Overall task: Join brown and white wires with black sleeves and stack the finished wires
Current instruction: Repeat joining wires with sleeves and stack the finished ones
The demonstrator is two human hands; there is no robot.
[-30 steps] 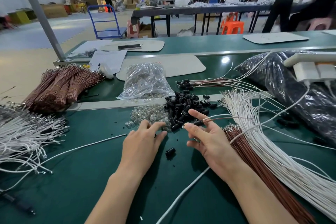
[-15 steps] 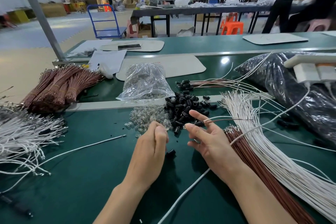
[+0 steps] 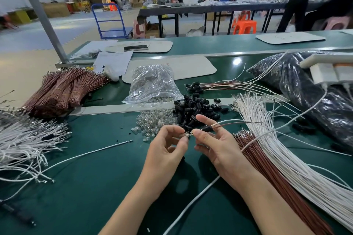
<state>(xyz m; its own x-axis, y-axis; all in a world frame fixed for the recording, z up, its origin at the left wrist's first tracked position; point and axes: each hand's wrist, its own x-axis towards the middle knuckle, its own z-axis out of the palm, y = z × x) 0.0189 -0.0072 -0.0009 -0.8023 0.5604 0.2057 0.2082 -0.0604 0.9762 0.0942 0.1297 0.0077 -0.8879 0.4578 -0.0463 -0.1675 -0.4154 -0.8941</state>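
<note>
Two bare hands meet above a green bench [image 3: 80, 192], seen from the worker's own viewpoint. The left hand [image 3: 168, 149] has its fingers curled, with thumb and forefinger pinching a small clear part [image 3: 186, 134]. The right hand [image 3: 219, 149] pinches a black sleeve [image 3: 207, 129] between thumb and fingers, its forefinger held straight. The clear part and the sleeve nearly touch, end to end. A thin brown and white wire pair [image 3: 232, 122] runs from the sleeve off to the right.

Just beyond the hands lie a pile of loose black sleeves [image 3: 194, 108] and a heap of clear parts [image 3: 152, 121]. Behind these, finished wires [image 3: 219, 85] are stacked together. Long white wires [image 3: 271, 139] and brown wires [image 3: 267, 170] fan along the right. Bundled brown wires [image 3: 61, 89] sit far left.
</note>
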